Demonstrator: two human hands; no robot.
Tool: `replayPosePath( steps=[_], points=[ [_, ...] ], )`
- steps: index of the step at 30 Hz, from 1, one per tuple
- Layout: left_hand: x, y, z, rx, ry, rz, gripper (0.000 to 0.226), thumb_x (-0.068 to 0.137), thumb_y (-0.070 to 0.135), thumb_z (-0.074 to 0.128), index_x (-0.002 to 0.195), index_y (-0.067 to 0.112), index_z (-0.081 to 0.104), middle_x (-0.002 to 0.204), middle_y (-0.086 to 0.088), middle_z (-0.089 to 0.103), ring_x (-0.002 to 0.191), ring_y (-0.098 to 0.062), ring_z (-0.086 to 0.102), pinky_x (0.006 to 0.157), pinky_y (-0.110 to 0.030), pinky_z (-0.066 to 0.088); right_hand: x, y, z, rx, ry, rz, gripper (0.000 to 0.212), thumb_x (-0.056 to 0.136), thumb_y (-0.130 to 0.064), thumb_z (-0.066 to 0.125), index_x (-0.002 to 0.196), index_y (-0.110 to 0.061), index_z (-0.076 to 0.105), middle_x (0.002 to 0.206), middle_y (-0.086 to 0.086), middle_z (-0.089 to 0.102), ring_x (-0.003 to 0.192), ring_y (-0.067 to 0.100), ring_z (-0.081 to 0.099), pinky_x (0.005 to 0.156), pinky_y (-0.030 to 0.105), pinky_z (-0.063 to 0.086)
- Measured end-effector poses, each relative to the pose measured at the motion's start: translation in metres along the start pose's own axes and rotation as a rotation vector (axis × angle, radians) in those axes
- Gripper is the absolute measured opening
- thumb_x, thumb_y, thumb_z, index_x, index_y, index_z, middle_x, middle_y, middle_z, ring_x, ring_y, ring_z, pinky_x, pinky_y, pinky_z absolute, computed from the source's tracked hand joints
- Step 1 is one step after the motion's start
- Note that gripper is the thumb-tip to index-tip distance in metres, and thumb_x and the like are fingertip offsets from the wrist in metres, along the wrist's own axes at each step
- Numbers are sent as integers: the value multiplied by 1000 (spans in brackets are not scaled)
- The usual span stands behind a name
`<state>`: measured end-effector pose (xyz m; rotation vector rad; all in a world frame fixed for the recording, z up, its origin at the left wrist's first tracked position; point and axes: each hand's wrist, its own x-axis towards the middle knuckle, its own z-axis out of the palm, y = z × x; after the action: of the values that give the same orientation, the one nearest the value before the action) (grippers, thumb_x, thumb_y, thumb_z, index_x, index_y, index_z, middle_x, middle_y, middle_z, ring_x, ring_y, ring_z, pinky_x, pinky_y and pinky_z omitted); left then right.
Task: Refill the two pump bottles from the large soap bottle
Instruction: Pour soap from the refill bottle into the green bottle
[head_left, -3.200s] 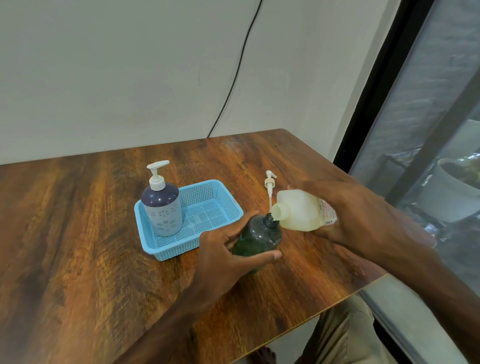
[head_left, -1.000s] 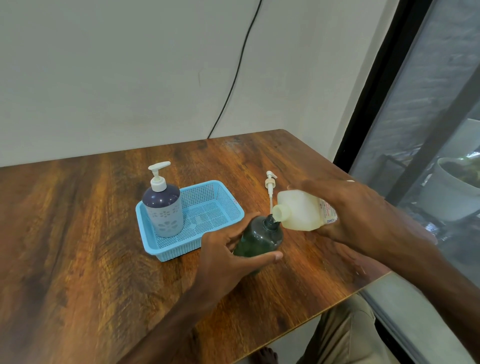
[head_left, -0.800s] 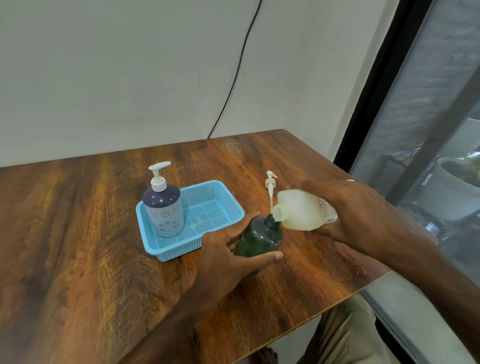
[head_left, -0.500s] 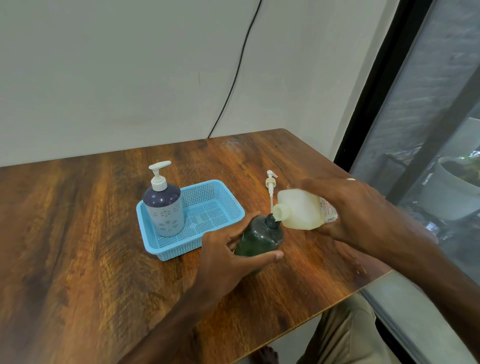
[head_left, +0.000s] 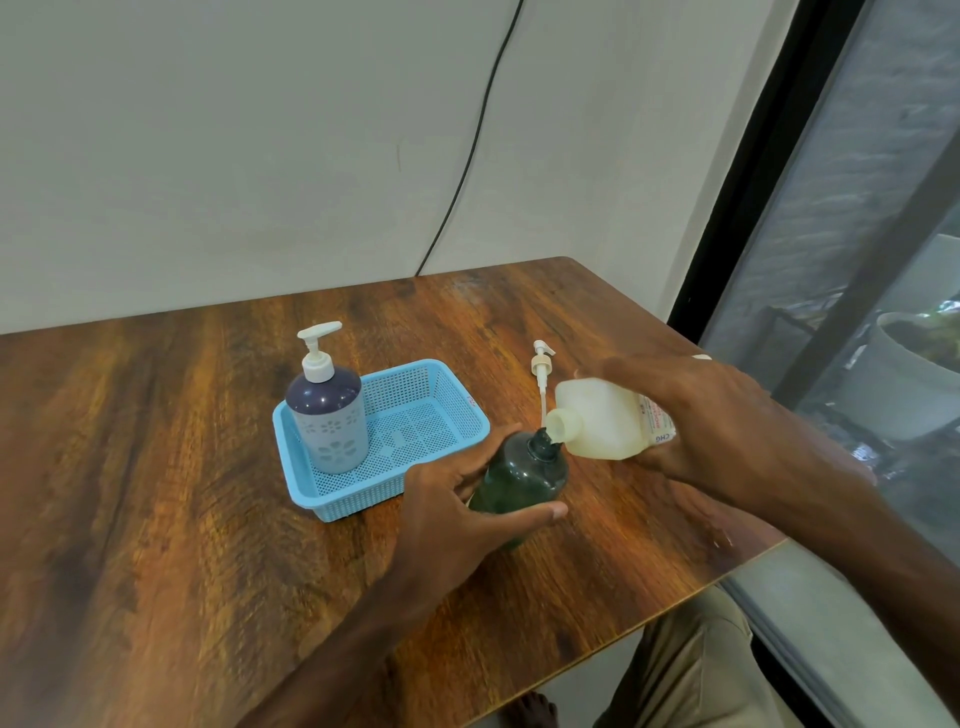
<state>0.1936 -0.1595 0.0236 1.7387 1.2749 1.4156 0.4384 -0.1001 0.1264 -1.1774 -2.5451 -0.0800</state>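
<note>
Our left hand (head_left: 457, 514) wraps the dark green bottle (head_left: 524, 478), upright on the table (head_left: 156, 493) beside the blue basket (head_left: 358, 493); our right hand (head_left: 701, 415) grips the large soap bottle (head_left: 602, 423) tipped sideways, spout at its neck. Purple pump bottle (head_left: 327, 415) stands in the basket

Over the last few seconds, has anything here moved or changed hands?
Nothing visibly changed. The right hand still tips the large soap bottle at the mouth of the green bottle, the left hand still steadies it; the purple pump bottle stays in the basket.
</note>
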Motion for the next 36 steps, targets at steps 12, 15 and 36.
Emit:
replayPosePath(
  steps=[12, 15, 36],
  points=[
    [0, 2, 0, 1, 9, 12, 68, 66, 39, 97, 127, 31, 66, 121, 23, 73, 116, 0, 68, 90, -17, 58, 1, -4, -2, -37, 30, -37, 75, 69, -26, 91, 135, -30, 57, 131, -6, 66, 121, 18, 60, 86, 29, 42],
    [-1, 4, -1, -14, 0, 8, 70, 66, 42, 96, 128, 33, 65, 120, 27, 71, 116, 2, 68, 90, -15, 57, 1, -1, -2, -37, 23, -26, 75, 71, -27, 89, 138, -33, 55, 134, -9, 63, 124, 15, 57, 90, 26, 39],
    [-1, 4, -1, -35, -4, -54, 73, 64, 43, 95, 129, 33, 64, 118, 29, 71, 115, 3, 68, 90, -19, 59, 3, -5, -4, -24, 20, -45, 77, 69, -20, 91, 137, -33, 56, 134, -9, 63, 125, 17, 57, 88, 30, 41]
  ],
)
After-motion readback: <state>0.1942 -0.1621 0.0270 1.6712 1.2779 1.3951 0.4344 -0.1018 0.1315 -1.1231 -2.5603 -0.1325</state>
